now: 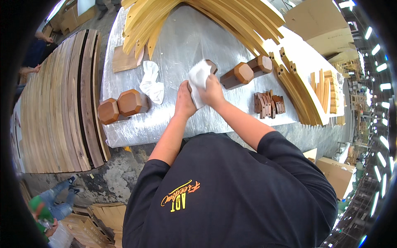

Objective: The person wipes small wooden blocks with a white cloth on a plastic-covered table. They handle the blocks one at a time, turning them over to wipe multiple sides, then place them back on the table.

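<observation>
Holding a brown wooden block (211, 66) in my left hand (184, 101), I have my right hand (211, 91) pressing a white cloth (199, 78) against it. Both grips are closed: the left wraps the near end of the block, the right is clenched on the cloth, which drapes over most of the wood. The block sits directly between my hands above the middle of the plastic-wrapped worktop (182, 41), its long axis pointing away from me and a little to the right, so only its far faceted end shows past the cloth. Each hand is already on it; the left carries it, the right covers it.

The block looks dark reddish brown, smooth, with bevelled corners, like the two finished blocks (246, 72) lying just to the right and the two lighter blocks (122, 106) resting at the worktop's left edge. A second crumpled cloth (151, 82) lies between those and my hands. Small brown pieces (269, 104) stand near my right forearm, and pale curved slats (206, 16) pile up at the far side.
</observation>
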Tool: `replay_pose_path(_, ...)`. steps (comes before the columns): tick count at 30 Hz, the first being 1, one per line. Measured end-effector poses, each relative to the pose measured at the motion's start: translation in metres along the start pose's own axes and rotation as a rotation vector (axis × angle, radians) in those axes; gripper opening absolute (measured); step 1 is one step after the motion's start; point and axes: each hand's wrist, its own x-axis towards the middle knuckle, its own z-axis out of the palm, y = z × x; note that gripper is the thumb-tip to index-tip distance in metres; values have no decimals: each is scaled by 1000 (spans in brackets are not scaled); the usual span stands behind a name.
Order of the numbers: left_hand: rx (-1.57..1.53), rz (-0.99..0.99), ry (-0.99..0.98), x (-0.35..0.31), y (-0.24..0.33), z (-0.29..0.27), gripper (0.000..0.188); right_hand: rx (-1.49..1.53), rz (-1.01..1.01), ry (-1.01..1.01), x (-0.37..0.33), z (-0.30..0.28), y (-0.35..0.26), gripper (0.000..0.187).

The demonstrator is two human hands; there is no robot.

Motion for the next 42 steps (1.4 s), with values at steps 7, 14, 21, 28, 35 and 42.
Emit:
replay_pose_path(7, 2, -50, -130, 1, 17, -8, 102, 398, 587, -27, 41, -1, 40, 36)
replay_pose_path(14, 94, 73, -145, -13, -12, 1, 69, -249, -237, -69, -25, 6, -11, 65)
replay_pose_path(21, 191, -123, -32, -12, 25, 18, 102, -83, 79, -19, -1, -30, 22, 46)
replay_pose_path(28, 267, -271, -452, -18, 53, -34, 141, -5, 410, -2, -13, -74, 45, 53)
replay_pose_path(35, 26, 171, -318, -4, 32, -7, 81, -162, 52, -90, -41, -45, 43, 64)
replay_pose_path(42, 286, 39, -414, -22, 34, -19, 113, -293, -66, -273, -85, -48, 8, 50)
